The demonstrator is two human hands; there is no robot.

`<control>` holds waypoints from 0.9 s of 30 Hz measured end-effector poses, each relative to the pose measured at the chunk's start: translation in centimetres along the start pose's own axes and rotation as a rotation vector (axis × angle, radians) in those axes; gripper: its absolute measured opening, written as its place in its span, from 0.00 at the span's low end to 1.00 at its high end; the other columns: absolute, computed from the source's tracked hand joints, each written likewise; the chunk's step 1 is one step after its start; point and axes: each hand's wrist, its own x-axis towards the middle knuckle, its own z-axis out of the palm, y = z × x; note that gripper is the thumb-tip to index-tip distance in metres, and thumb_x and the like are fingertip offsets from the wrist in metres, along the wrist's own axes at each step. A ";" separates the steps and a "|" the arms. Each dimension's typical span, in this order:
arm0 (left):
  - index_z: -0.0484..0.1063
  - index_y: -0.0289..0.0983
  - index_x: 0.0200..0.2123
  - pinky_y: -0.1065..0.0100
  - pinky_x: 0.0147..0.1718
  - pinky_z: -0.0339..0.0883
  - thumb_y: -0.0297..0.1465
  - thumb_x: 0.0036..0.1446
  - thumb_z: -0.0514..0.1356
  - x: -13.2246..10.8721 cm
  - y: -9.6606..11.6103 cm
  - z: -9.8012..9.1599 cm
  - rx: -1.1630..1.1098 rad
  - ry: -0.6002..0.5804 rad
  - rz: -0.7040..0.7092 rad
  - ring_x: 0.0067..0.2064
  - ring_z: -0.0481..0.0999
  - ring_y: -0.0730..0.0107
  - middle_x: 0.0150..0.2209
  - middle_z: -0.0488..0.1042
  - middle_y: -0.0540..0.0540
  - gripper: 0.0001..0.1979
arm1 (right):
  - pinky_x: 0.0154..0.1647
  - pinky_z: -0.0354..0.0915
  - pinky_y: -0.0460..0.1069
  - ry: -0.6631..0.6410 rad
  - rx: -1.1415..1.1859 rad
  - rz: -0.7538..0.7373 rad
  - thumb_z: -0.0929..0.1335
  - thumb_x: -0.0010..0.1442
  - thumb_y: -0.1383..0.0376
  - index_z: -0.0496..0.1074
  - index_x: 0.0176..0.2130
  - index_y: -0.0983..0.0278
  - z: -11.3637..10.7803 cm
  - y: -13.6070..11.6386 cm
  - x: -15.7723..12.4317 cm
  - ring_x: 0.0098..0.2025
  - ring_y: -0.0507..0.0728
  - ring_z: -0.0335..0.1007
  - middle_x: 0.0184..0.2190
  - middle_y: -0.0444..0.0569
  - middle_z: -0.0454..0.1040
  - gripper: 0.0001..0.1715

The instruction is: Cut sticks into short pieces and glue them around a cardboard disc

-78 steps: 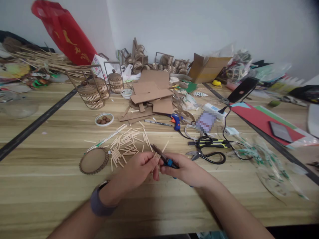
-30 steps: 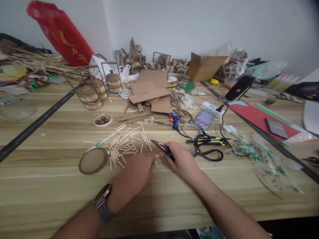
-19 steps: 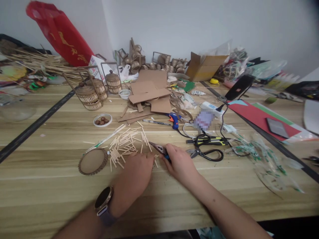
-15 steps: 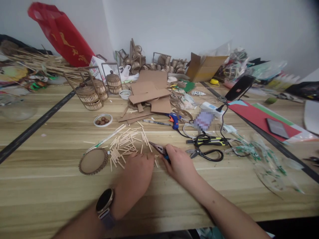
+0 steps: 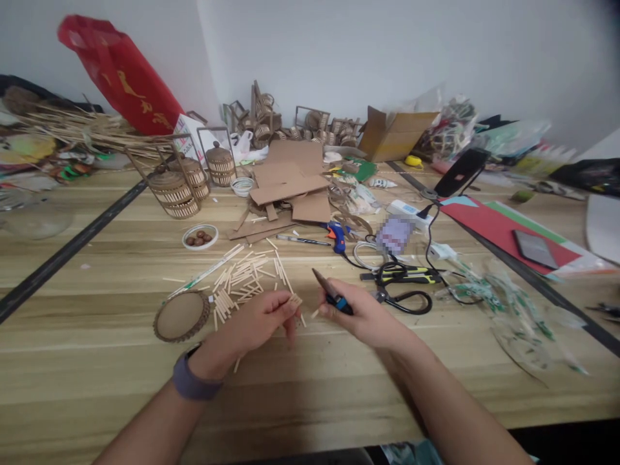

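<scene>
My left hand (image 5: 265, 318) is closed, pinching a few short wooden sticks (image 5: 295, 299) between thumb and forefinger. My right hand (image 5: 361, 313) is wrapped round pliers (image 5: 334, 296) with dark jaws pointing up and left, and a bit of blue on the handle. A light stick end (image 5: 315, 314) shows by the right fingertips; whether it is held I cannot tell. Behind and left of my left hand lies a loose heap of cut sticks (image 5: 249, 271). Beside the heap, a round brown cardboard disc (image 5: 181, 315) with a ridged rim lies flat.
Black-handled scissors (image 5: 411, 302) and a yellow-black cutter (image 5: 419, 276) lie right of my right hand. Farther back are a blue glue gun (image 5: 338, 237), a pen (image 5: 304, 240), cardboard pieces (image 5: 290, 187), a white dish (image 5: 213, 236) of brown balls and small lidded baskets (image 5: 174, 190).
My left hand has turned over and lifted from the table, with short sticks now showing in its pinch. My right hand has tilted the pliers upward and moved slightly right.
</scene>
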 end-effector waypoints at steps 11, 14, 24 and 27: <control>0.71 0.36 0.31 0.68 0.31 0.60 0.46 0.60 0.52 0.7 -1.1 1.9 -0.072 0.030 -0.072 0.30 0.73 0.65 0.29 0.80 0.45 0.20 | 0.34 0.63 0.48 0.054 -0.201 0.110 0.70 0.58 0.65 0.69 0.41 0.63 2.5 0.4 0.1 0.37 0.57 0.72 0.35 0.49 0.76 0.10; 0.71 0.36 0.33 0.67 0.32 0.61 0.48 0.57 0.55 0.6 -0.8 2.0 -0.199 0.045 -0.121 0.33 0.76 0.64 0.30 0.80 0.45 0.20 | 0.36 0.65 0.49 0.154 -0.185 0.126 0.71 0.55 0.66 0.69 0.44 0.63 2.8 0.3 0.2 0.38 0.57 0.72 0.37 0.49 0.76 0.15; 0.70 0.36 0.28 0.69 0.33 0.62 0.48 0.53 0.60 0.8 -0.2 2.3 -0.420 0.129 -0.142 0.33 0.72 0.67 0.27 0.73 0.50 0.19 | 0.42 0.68 0.51 0.255 -0.084 0.060 0.69 0.56 0.68 0.69 0.45 0.62 4.2 0.2 0.1 0.42 0.58 0.74 0.40 0.51 0.78 0.16; 0.69 0.35 0.28 0.69 0.31 0.61 0.47 0.53 0.60 0.9 -0.1 2.4 -0.422 0.173 -0.107 0.29 0.68 0.70 0.25 0.70 0.51 0.19 | 0.45 0.68 0.52 0.227 -0.022 0.068 0.72 0.52 0.68 0.68 0.50 0.61 4.4 0.0 0.2 0.45 0.59 0.74 0.44 0.50 0.77 0.25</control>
